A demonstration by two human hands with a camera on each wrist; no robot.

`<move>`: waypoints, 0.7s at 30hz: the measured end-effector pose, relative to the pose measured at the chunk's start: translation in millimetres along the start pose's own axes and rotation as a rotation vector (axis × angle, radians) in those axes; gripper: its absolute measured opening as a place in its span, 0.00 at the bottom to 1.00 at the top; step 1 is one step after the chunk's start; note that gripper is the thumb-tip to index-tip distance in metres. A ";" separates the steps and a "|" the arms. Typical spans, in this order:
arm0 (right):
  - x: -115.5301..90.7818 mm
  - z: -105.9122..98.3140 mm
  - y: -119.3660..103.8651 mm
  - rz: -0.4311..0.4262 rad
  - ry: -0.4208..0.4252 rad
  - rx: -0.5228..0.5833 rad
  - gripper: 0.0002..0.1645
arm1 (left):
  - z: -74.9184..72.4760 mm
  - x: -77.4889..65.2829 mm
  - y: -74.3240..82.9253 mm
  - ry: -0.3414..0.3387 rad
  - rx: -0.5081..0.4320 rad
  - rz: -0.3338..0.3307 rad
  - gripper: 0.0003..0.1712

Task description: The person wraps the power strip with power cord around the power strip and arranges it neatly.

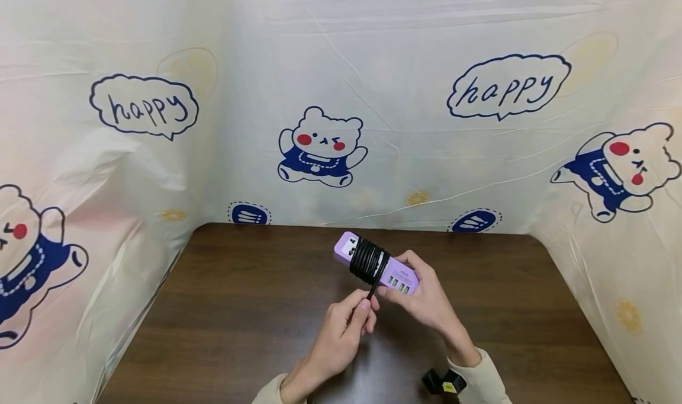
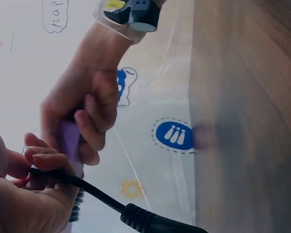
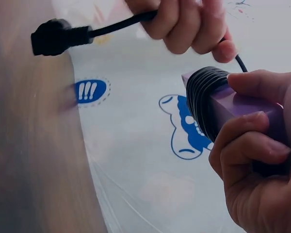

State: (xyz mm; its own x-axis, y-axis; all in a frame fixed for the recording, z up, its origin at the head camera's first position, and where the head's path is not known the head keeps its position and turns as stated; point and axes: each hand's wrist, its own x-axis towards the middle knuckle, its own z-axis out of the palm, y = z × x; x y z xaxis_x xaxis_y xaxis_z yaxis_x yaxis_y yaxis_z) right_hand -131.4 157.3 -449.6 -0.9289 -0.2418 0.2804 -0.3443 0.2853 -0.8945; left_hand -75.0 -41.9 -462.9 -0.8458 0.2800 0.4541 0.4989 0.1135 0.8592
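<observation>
A purple power strip (image 1: 399,275) with white-faced sockets and several USB ports is held up above the table, tilted, in my right hand (image 1: 428,300). My right thumb and fingers grip its near right end. Black cord (image 1: 369,262) lies in tight coils round the strip's middle. My left hand (image 1: 341,333) pinches the cord's free length just below the coils. Past the left fingers, in the right wrist view, a short tail of cord ends in a black plug (image 3: 53,38) that hangs free. In the left wrist view the left fingers curl round the cord (image 2: 97,191).
A dark brown wooden table (image 1: 240,309) lies beneath both hands. Pale curtains (image 1: 405,155) printed with bears and the word happy stand at its back and both sides. A small black device with a yellow label (image 1: 449,387) sits at the right wrist.
</observation>
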 end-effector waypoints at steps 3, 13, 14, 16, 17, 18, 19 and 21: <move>-0.5 -1.3 -2.2 0.021 -0.032 0.080 0.25 | 0.8 0.1 -0.3 0.007 0.014 0.025 0.13; 0.8 -3.8 -8.2 0.057 -0.121 0.256 0.23 | 3.3 1.1 0.6 -0.007 0.045 0.055 0.12; 0.9 -3.9 -8.5 0.058 -0.122 0.266 0.23 | 3.9 1.3 0.2 -0.005 0.048 0.064 0.12; 0.6 -4.5 -9.8 0.066 -0.121 0.290 0.23 | 4.5 2.1 -1.7 0.004 0.049 0.084 0.12; 0.4 -4.9 -10.8 0.073 -0.120 0.299 0.23 | 4.5 2.9 -2.9 0.010 0.050 0.093 0.13; 0.2 -5.4 -11.5 0.079 -0.118 0.308 0.23 | 4.3 3.8 -4.2 0.014 0.049 0.101 0.13; -0.1 -5.8 -12.1 0.085 -0.117 0.315 0.24 | 3.9 4.4 -5.8 0.013 0.041 0.099 0.13; -0.4 -6.4 -13.0 0.100 -0.114 0.326 0.24 | 2.8 5.3 -9.7 -0.004 0.001 0.100 0.12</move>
State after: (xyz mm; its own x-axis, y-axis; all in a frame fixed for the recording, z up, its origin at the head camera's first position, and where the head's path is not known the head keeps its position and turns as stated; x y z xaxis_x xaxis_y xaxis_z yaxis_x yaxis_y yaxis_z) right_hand -127.4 159.6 -435.9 -0.9281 -0.3352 0.1619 -0.1739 0.0060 -0.9847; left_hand -83.8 -38.9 -469.4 -0.7913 0.2935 0.5364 0.5807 0.0858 0.8096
